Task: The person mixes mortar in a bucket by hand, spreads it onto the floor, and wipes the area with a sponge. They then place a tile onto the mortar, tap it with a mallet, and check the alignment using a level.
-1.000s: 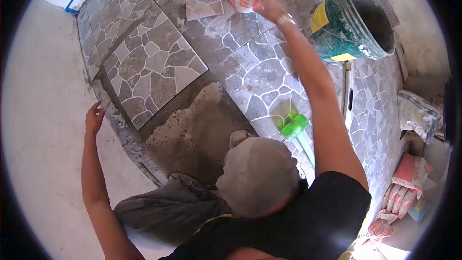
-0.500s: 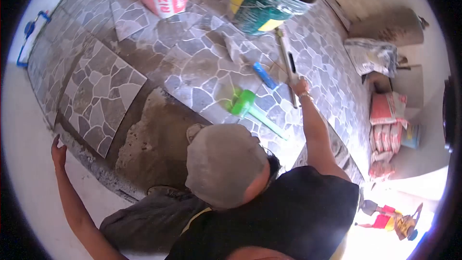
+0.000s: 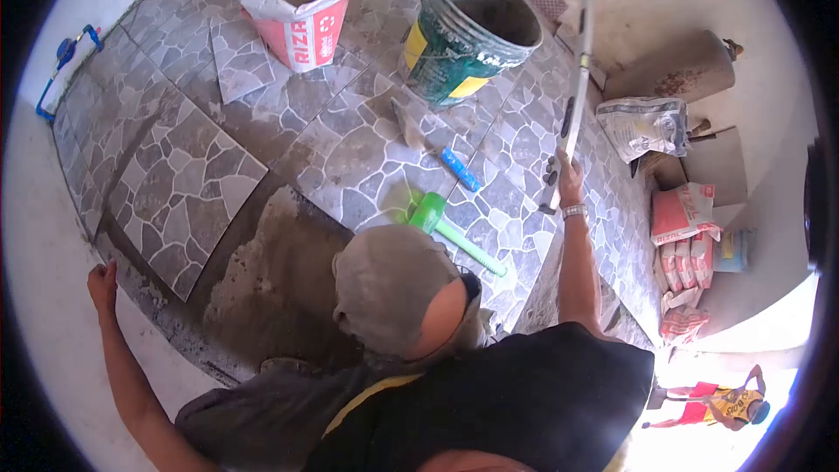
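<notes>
My right hand (image 3: 568,182) grips the lower end of a long metal spirit level (image 3: 578,61), which points up and away from me, lifted off the tiled floor. My left hand (image 3: 102,284) rests flat on the white floor at the far left, next to the edge of a grey mortar bed (image 3: 271,280), holding nothing. A loose stone-pattern tile (image 3: 188,188) lies beside that mortar. A green rubber mallet (image 3: 433,214) and a blue-handled trowel (image 3: 441,156) lie on the laid tiles between my arms.
A green bucket (image 3: 463,35) smeared with mortar and an open pink-and-white bag (image 3: 297,9) stand at the far side. Several sacks (image 3: 682,218) are stacked at the right by the wall. A blue tool (image 3: 65,61) lies far left.
My right hand moved from the pink bag over to the spirit level by the bucket, took hold of it and raised it off the tiles. The left hand stayed on the floor.
</notes>
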### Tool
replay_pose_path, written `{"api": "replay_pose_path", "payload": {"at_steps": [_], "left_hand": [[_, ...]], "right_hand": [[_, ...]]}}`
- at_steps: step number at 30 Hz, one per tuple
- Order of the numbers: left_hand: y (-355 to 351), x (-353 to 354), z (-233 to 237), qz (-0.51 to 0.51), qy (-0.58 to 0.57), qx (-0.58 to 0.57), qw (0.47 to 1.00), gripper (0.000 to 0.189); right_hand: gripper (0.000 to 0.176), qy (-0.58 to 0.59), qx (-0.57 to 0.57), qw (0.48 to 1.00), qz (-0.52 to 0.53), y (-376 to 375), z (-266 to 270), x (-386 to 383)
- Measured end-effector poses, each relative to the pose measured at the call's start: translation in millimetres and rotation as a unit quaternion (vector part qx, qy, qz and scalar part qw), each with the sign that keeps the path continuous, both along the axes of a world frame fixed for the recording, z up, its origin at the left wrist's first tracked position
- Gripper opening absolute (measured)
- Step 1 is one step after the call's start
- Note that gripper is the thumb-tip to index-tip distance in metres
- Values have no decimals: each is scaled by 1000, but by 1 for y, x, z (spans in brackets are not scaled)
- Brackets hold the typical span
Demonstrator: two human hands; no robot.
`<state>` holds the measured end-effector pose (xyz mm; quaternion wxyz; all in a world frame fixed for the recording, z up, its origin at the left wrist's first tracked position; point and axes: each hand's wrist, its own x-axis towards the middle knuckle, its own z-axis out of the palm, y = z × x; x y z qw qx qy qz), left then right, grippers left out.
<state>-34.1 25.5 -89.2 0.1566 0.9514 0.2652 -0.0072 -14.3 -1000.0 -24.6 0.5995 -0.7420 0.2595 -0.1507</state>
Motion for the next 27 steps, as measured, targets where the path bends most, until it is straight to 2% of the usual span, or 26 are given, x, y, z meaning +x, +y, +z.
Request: {"api": "replay_pose_path", "payload": {"at_steps": [2,3,5,6,7,8,9,10,11,12,13,14,15,16,17,18,19,21,23,24,26,27], "left_hand": [[14,4,-18,-32,-69,36,996,34],[30,8,-33,-45,-102,54,992,35],[89,29,-85,-195,-139,45,970,32],[109,44,-104,-180,-146,56,971,41],[92,50,-94,-232,-186,132,946,49],[34,46,-46,-159,-189,63,967,50],[16,54,-22,-115,-214,85,966,52],[1,62,-2,-71,-238,103,963,54],[9,72,11,-35,-274,27,961,51],[8,77,38,-38,-266,67,961,53],[-14,78,76,24,-276,62,959,50],[2,86,77,-10,-422,51,905,47],[-12,79,99,-23,-440,106,891,58],[-34,74,130,-40,-458,160,874,76],[-48,66,147,-47,-434,178,882,82],[-60,58,160,-54,-412,194,889,88],[-72,52,168,-60,-389,210,895,94],[-88,39,169,-11,-258,274,926,97],[-95,26,157,10,-114,315,942,96],[-90,20,144,-1,3,315,949,96],[-25,-1,61,-96,-62,270,956,57],[-5,-1,23,-149,-99,242,954,44]], "right_hand": [[34,-60,-18,998,28,29,25,-2],[32,-35,-26,997,65,49,48,-6],[27,-78,-9,993,90,71,66,8],[25,-156,46,982,101,79,78,25],[23,-220,111,962,121,81,91,51],[26,-192,-198,940,199,80,115,77],[30,-205,-484,828,196,80,140,103],[31,-237,-413,852,218,133,157,118],[33,-270,-337,870,240,186,174,132],[36,-301,-262,880,259,240,191,148],[38,-248,-247,885,306,284,202,153],[41,-193,-235,887,348,327,212,159],[43,-201,-279,853,394,358,204,181],[44,-200,-360,785,462,385,200,197],[48,-274,-372,723,514,409,184,219],[46,-330,-494,633,497,427,175,239],[44,-298,-514,611,524,444,167,250],[42,-231,-548,561,576,476,147,264],[41,-307,-521,529,595,488,112,292],[41,-343,-506,515,601,491,89,302],[37,-251,-476,547,641,493,44,311],[35,-201,-463,564,653,487,21,315]]}}
